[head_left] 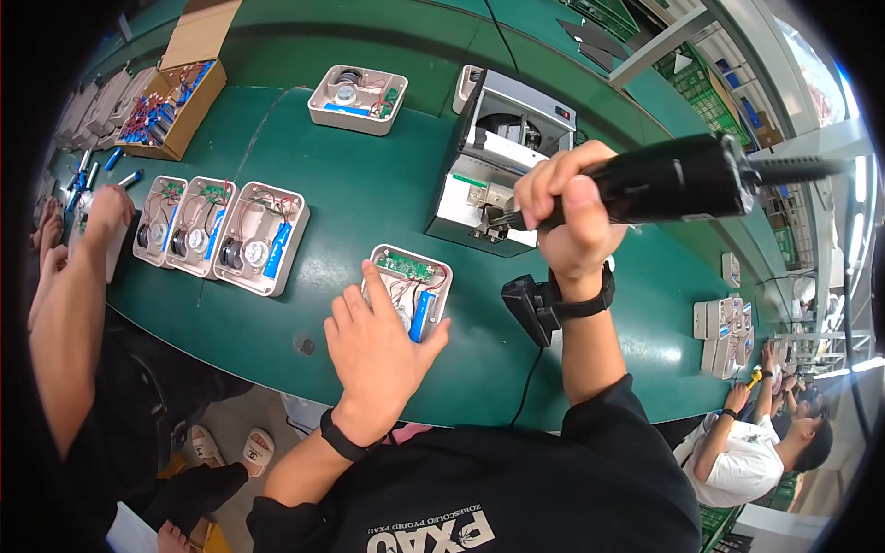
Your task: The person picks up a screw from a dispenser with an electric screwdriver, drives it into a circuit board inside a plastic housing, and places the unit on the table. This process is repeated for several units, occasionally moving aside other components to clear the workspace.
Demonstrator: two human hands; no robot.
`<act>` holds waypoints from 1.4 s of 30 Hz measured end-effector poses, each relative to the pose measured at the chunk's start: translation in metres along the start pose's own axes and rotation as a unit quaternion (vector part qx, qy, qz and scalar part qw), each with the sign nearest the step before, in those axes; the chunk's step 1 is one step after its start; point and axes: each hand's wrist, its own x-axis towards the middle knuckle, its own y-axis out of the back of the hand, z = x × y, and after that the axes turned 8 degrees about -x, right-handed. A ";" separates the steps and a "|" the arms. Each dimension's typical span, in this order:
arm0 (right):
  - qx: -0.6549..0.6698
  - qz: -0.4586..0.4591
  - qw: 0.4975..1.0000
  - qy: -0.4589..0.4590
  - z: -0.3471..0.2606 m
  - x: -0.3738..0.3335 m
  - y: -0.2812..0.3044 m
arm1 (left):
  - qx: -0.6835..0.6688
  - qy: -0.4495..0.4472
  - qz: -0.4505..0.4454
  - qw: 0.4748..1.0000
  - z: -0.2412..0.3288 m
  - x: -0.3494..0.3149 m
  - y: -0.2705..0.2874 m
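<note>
My right hand (573, 207) is wrapped around a black electric screwdriver (678, 180), tilted with its cord end toward the right. The driver's bit end points down at the front of a screw feeder (452, 207); whether it touches a screw is too small to tell. Below and left of the feeder, my left hand (373, 355) spans a white plastic case (447, 293), thumb at its near right corner and fingers along its left side. Inside the case are a green circuit board (406, 267), red and black wires and a blue battery cell (423, 315). My palm hides its lower left part.
Three similar open cases (267, 238) stand left, another case (358, 100) at the back. A cardboard box (198, 115) holds blue batteries. A co-worker's arm (78, 276) reaches in at the left. Stacked cases (714, 323) and people are on the right. A black device (527, 309) sits by my right wrist.
</note>
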 end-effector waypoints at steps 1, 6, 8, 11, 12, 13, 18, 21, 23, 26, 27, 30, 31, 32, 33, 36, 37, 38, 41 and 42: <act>-0.033 -0.004 0.999 -0.020 0.001 0.000 0.000 | 0.016 0.007 0.017 1.000 0.001 0.000 -0.001; 0.001 -0.015 0.998 -0.067 -0.003 -0.003 -0.006 | 0.009 0.013 0.014 1.000 -0.001 0.003 -0.001; 0.080 -0.051 0.992 -0.081 -0.006 -0.017 -0.011 | 0.001 0.012 0.009 1.000 0.000 0.002 0.000; 0.097 -0.079 0.989 -0.084 0.003 -0.030 -0.022 | -0.004 0.011 0.007 1.000 0.001 0.002 0.001; 0.074 -0.088 0.990 -0.077 0.008 -0.035 -0.026 | -0.005 0.009 0.009 1.000 0.001 0.002 0.001; 0.051 -0.098 0.991 -0.070 0.013 -0.037 -0.030 | -0.005 0.008 0.013 1.000 0.001 0.003 0.001; 0.054 -0.102 0.990 -0.085 0.031 -0.044 -0.036 | -0.012 0.012 0.008 1.000 0.002 0.003 0.001; 0.053 -0.112 0.989 -0.086 0.037 -0.047 -0.038 | -0.009 0.010 0.009 1.000 0.002 0.002 0.000; 0.049 -0.111 0.989 -0.080 0.038 -0.049 -0.041 | -0.011 0.013 0.006 1.000 0.001 0.002 -0.001; 0.040 -0.109 0.991 -0.068 0.039 -0.053 -0.046 | -0.015 0.019 0.000 1.000 0.000 0.001 0.000; 0.037 -0.112 0.991 -0.071 0.041 -0.055 -0.048 | -0.016 0.013 -0.002 1.000 -0.001 0.000 0.001; 0.034 -0.117 0.990 -0.075 0.042 -0.053 -0.051 | -0.015 0.003 -0.002 1.000 -0.001 0.000 0.008; 0.040 -0.108 0.989 -0.088 0.042 -0.052 -0.049 | -0.013 -0.001 -0.008 1.000 -0.001 -0.002 0.010; 0.046 -0.098 0.989 -0.100 0.042 -0.050 -0.046 | -0.011 -0.005 -0.013 1.000 0.000 -0.004 0.012; 0.053 -0.089 0.988 -0.112 0.040 -0.047 -0.046 | -0.008 -0.008 -0.017 1.000 0.000 -0.004 0.016; 0.102 -0.064 0.986 -0.115 0.026 -0.034 -0.049 | -0.010 -0.005 -0.029 1.000 -0.012 0.013 0.025; 0.125 -0.053 0.984 -0.117 0.020 -0.027 -0.049 | -0.013 -0.003 -0.035 0.999 -0.016 0.022 0.028; 0.158 -0.059 0.984 -0.065 0.012 -0.018 -0.037 | -0.011 0.001 -0.025 1.000 -0.014 0.030 0.024; 0.149 -0.060 0.987 0.014 -0.024 0.009 -0.008 | -0.010 -0.074 -0.039 0.996 -0.004 0.057 0.016; 0.153 -0.063 0.986 0.020 -0.027 0.011 -0.005 | -0.007 -0.073 -0.032 0.997 -0.003 0.065 0.019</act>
